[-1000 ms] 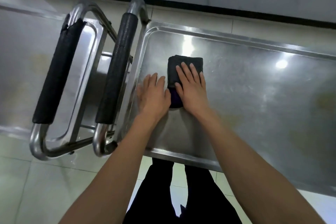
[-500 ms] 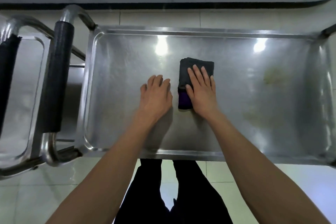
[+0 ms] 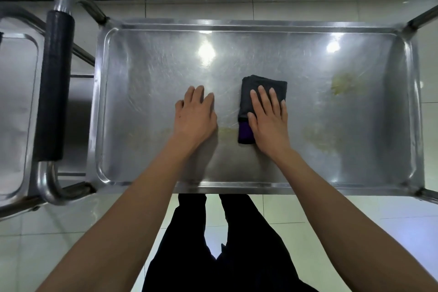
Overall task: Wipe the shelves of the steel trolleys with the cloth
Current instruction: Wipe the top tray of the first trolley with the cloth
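From the head view, the right hand (image 3: 269, 121) lies flat on the dark folded cloth (image 3: 262, 89), fingers straight, pressing it down and not curled round it; the cloth sits near the middle of the top shelf (image 3: 154, 168) of the steel trolley; the left hand (image 3: 195, 114) rests flat on bare metal, holding nothing; a yellow stain (image 3: 343, 83) shows to the right; to wipe well, I think, press evenly and slide the cloth over that stain; a second trolley (image 3: 21, 114) waits on the left.

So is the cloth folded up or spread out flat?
Folded. The cloth is a small thick rectangle under the right hand, with a purple layer showing at its near end.
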{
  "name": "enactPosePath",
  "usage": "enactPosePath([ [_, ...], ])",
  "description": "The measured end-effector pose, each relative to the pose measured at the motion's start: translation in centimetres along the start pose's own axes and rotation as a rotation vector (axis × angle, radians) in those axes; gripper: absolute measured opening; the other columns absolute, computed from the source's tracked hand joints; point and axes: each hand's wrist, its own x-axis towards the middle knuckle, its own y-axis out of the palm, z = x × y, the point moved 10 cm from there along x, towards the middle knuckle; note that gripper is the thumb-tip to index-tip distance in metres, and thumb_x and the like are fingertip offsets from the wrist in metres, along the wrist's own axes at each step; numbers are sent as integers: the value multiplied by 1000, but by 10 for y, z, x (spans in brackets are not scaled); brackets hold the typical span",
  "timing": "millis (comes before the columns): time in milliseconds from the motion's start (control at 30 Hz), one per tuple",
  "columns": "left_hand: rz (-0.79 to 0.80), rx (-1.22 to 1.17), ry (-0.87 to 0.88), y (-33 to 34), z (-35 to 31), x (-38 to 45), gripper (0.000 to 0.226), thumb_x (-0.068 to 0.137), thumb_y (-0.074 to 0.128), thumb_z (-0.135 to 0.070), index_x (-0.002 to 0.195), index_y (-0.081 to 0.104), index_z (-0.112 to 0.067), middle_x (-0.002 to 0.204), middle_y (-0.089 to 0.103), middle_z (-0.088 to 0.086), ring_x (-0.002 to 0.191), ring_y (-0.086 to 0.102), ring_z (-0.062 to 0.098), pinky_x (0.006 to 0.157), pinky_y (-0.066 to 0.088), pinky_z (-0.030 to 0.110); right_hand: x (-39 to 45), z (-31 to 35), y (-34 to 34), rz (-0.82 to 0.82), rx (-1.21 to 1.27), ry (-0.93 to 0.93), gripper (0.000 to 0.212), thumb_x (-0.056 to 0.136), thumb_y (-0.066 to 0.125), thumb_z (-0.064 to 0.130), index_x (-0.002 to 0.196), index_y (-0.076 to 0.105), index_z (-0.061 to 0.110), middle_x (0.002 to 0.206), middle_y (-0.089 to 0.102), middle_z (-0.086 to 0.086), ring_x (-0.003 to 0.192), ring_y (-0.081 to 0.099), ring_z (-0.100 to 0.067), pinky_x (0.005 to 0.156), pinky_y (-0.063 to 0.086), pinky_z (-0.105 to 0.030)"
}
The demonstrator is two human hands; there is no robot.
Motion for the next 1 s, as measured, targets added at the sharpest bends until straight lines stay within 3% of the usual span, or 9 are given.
enactPosePath([
  [233,-66,-75,2,-7,31,-15,44,98,47,-27,140,47,-17,154,36,8,147,26,28,111,31,50,0,57,16,20,-27,-65,57,107,27,37,160,10,23,168,5,1,154,-4,-22,124,6,-51],
  [500,-102,-65,-222,-24,127,-54,45,97,49,-31,140,45,-17,156,33,10,147,25,31,112,32,57,19,142,35,58,-26,-164,56,107,22,37,160,6,27,168,1,3,154,-8,-22,124,4,-51],
  [767,-111,-24,-422,-29,204,-82,44,96,49,-34,138,45,-22,155,31,6,149,18,28,119,17,60,43,237,58,42,-44,-293,55,107,26,37,159,15,26,167,11,2,154,1,-24,123,7,-51],
  [1000,-335,-253,-433,-43,232,-103,40,94,52,-12,134,50,-12,145,47,8,135,43,23,111,39,43,56,311,76,61,-43,-432,55,106,31,35,159,19,26,166,18,-1,154,6,-26,123,9,-52],
])
